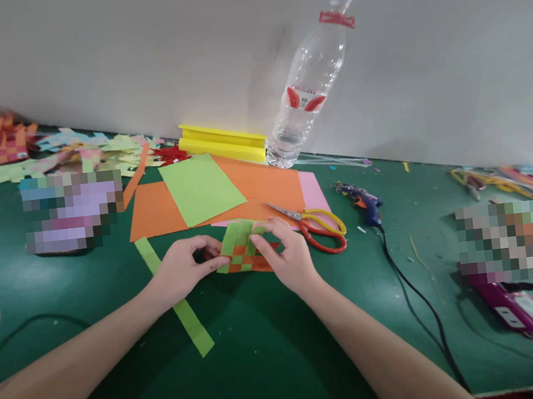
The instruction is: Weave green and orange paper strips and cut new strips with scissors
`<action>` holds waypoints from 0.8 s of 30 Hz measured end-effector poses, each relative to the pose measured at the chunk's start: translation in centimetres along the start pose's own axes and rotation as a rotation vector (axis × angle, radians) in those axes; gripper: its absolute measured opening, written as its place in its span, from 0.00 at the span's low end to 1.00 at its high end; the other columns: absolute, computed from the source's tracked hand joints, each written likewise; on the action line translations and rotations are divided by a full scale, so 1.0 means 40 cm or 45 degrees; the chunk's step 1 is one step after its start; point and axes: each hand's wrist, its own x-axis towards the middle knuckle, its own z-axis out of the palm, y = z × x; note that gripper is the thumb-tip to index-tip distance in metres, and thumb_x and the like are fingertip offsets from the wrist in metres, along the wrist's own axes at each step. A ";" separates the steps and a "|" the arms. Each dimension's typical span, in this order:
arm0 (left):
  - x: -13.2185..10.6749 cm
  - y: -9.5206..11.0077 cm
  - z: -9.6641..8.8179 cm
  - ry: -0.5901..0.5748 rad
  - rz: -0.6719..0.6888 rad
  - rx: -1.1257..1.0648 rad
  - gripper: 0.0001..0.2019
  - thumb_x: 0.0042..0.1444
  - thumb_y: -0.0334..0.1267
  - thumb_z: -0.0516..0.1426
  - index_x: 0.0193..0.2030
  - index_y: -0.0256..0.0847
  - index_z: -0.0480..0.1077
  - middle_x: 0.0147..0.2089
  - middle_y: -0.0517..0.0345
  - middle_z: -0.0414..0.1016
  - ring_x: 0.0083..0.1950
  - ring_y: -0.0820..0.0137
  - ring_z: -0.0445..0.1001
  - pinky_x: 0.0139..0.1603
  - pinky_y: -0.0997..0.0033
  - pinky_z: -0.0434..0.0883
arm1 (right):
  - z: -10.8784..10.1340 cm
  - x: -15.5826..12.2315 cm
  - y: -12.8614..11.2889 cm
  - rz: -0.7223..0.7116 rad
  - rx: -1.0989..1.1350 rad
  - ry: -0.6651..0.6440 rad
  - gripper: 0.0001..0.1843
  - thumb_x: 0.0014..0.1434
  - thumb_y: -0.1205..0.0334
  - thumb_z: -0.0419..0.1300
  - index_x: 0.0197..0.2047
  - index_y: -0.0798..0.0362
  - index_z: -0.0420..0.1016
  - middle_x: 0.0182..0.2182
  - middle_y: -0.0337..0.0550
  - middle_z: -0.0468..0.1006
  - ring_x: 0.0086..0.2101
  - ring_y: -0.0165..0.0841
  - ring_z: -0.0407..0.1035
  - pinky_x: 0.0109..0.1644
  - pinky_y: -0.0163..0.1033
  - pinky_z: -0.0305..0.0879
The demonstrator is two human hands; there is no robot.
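Left hand and right hand pinch opposite sides of the green-and-orange checkered woven paper piece, where light, even tension should keep strips snug.

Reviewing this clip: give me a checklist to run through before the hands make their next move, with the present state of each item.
1. Left hand gripping the woven paper piece: ok, at its left edge.
2. Right hand on the same piece: ok, thumb and fingers at its right part.
3. Weave even all over: cannot tell, fingers cover part of it.
4. Scissors well clear of the right hand: not ok, they lie close beside it.
5. Glue gun apart from both hands: ok, on the table right of the scissors.
6. Glue gun cool: cannot tell, the picture shows no sign either way.
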 end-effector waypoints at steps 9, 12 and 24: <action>0.003 -0.006 0.007 -0.036 0.179 0.261 0.14 0.54 0.48 0.56 0.26 0.40 0.66 0.29 0.60 0.69 0.30 0.69 0.68 0.32 0.70 0.63 | -0.002 0.000 0.003 -0.106 -0.060 -0.039 0.07 0.58 0.63 0.57 0.41 0.49 0.72 0.34 0.39 0.79 0.36 0.33 0.73 0.58 0.52 0.58; 0.004 -0.007 0.009 -0.053 0.219 0.249 0.16 0.56 0.49 0.54 0.25 0.40 0.66 0.27 0.60 0.68 0.30 0.68 0.67 0.32 0.69 0.62 | -0.002 -0.001 -0.003 -0.111 -0.054 -0.044 0.13 0.58 0.65 0.56 0.47 0.48 0.69 0.37 0.40 0.78 0.38 0.33 0.72 0.56 0.51 0.61; 0.004 0.001 0.016 -0.077 0.268 0.150 0.15 0.57 0.46 0.54 0.23 0.40 0.67 0.25 0.62 0.67 0.29 0.71 0.66 0.32 0.71 0.62 | -0.007 0.005 -0.017 -0.398 -0.352 -0.046 0.15 0.59 0.70 0.53 0.48 0.49 0.68 0.42 0.42 0.77 0.44 0.34 0.68 0.56 0.49 0.58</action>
